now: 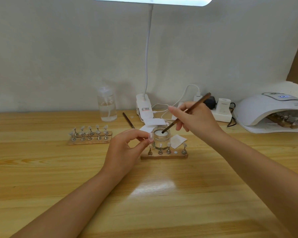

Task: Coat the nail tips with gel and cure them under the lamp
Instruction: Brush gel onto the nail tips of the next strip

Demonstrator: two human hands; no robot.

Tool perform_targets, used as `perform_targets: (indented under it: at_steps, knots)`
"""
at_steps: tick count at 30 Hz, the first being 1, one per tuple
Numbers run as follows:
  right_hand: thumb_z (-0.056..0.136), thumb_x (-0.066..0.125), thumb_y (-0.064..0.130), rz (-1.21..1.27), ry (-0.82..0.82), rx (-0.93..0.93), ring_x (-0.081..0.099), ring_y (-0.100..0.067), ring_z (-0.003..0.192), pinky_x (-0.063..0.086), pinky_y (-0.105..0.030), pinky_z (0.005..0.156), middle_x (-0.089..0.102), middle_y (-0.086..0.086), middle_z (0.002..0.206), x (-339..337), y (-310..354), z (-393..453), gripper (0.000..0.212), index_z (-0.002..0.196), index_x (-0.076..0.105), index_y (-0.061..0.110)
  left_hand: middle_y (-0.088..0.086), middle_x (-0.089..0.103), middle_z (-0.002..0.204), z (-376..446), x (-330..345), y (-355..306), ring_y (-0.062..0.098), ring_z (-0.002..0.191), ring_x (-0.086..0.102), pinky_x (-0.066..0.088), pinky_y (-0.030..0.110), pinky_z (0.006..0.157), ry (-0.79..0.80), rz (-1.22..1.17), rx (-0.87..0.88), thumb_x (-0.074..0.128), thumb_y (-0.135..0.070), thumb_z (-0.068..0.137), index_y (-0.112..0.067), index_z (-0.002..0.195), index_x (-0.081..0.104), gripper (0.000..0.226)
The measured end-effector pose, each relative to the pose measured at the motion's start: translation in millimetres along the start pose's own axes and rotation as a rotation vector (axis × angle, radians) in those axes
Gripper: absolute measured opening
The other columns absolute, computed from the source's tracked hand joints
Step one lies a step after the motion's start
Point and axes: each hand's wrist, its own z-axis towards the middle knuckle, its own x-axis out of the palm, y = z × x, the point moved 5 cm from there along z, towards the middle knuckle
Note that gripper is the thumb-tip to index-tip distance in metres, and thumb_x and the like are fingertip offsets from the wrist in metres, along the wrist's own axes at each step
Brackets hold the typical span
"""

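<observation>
Lamp point(272, 112): far right; I see racks inside, details unclear.
Stand point(163, 155): front of jar, one peg bare.
Jar point(161, 134): between my hands, brush point(186, 112) tip dipped in; gel load I can't see.
Right hand point(194, 117): grips brush, handle slanting up-right.
Left hand point(126, 148): pinches tip point(150, 136), upright, just left of jar.

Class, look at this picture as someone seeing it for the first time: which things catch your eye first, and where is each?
At the centre, the right hand dips a thin brown brush into a small clear glass jar of gel, while the left hand pinches a pale nail tip beside it. At far right sits a white domed curing lamp; at left, a wooden stand of nail tips.
</observation>
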Motion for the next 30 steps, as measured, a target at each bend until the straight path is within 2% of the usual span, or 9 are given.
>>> perform_targets:
  at_steps: [3,5,7,9,11,14,16,23,30]
  knots:
    - [0.085,0.062,0.040,-0.126,0.036,-0.027,0.054,0.002,0.043,0.039,-0.006,0.049,0.059,0.004,0.043,12.2,3.6,7.3,0.035,0.060,0.057,0.016,-0.006,0.069,0.075,-0.2,-0.3,0.2,0.007,0.073,0.061,0.047,0.014,0.074,0.001,-0.008,-0.011,0.070,-0.011,0.075,-0.020,0.080,0.071,0.010]
    - [0.083,0.062,0.044,-0.246,0.064,-0.037,0.059,-0.005,0.051,0.044,-0.016,0.055,0.058,0.003,0.044,20.4,5.2,10.3,0.041,0.064,0.063,0.008,-0.006,0.069,0.075,0.1,-0.2,0.3,0.007,0.073,0.061,0.047,0.015,0.074,0.003,-0.009,-0.011,0.070,-0.012,0.075,-0.019,0.080,0.071,0.009]
    - [0.083,0.062,0.044,-0.323,0.115,-0.048,0.062,-0.018,0.060,0.050,-0.032,0.063,0.057,-0.001,0.050,28.7,7.0,12.2,0.046,0.071,0.064,0.000,-0.007,0.069,0.075,0.5,-0.1,0.2,0.007,0.072,0.061,0.047,0.016,0.074,0.006,-0.003,-0.003,0.070,-0.013,0.075,-0.018,0.081,0.071,0.008]
    - [0.084,0.060,0.044,-0.355,0.145,-0.050,0.064,-0.024,0.066,0.051,-0.037,0.068,0.059,-0.005,0.056,33.0,8.3,12.8,0.046,0.075,0.065,-0.001,-0.007,0.069,0.076,0.6,-0.2,0.1,0.007,0.073,0.061,0.048,0.017,0.074,0.006,-0.003,-0.002,0.069,-0.014,0.075,-0.018,0.081,0.071,0.007]
    - [0.085,0.059,0.044,-0.352,0.116,-0.060,0.062,-0.019,0.062,0.049,-0.031,0.063,0.057,-0.002,0.053,30.4,10.3,13.1,0.046,0.070,0.063,0.000,-0.006,0.069,0.076,0.7,-0.1,0.0,0.007,0.073,0.061,0.048,0.017,0.074,0.006,-0.003,-0.004,0.069,-0.014,0.075,-0.018,0.081,0.072,0.007]
    - [0.087,0.058,0.042,-0.261,-0.012,-0.037,0.052,0.000,0.045,0.040,-0.020,0.053,0.052,0.006,0.044,15.3,10.6,15.9,0.043,0.055,0.055,0.013,-0.006,0.069,0.076,0.3,-0.1,0.3,0.007,0.073,0.061,0.048,0.018,0.074,0.010,0.002,-0.011,0.068,-0.018,0.075,-0.018,0.083,0.072,0.009]
    - [0.088,0.057,0.040,-0.181,-0.086,0.008,0.050,0.006,0.042,0.037,-0.018,0.054,0.053,0.006,0.044,3.8,6.7,19.0,0.043,0.054,0.054,0.014,-0.006,0.069,0.077,-0.1,0.1,0.5,0.007,0.074,0.060,0.048,0.018,0.074,0.013,0.005,-0.017,0.068,-0.019,0.075,-0.017,0.085,0.072,0.011]
    - [0.088,0.059,0.034,-0.002,-0.114,0.136,0.048,0.006,0.038,0.039,-0.023,0.059,0.052,0.008,0.035,-8.3,-14.6,18.8,0.039,0.056,0.051,0.013,-0.006,0.068,0.076,0.4,-0.1,0.5,0.007,0.074,0.060,0.048,0.021,0.075,0.004,0.015,-0.035,0.068,-0.017,0.076,-0.019,0.082,0.071,0.006]
    - [0.089,0.058,0.024,0.045,-0.138,0.112,0.044,0.004,0.035,0.034,-0.021,0.054,0.053,0.007,0.036,-18.9,-16.5,14.5,0.040,0.051,0.050,0.015,-0.007,0.068,0.076,0.3,-0.8,0.9,0.006,0.074,0.059,0.048,0.020,0.075,0.000,0.023,-0.038,0.069,-0.012,0.077,-0.019,0.082,0.071,0.009]
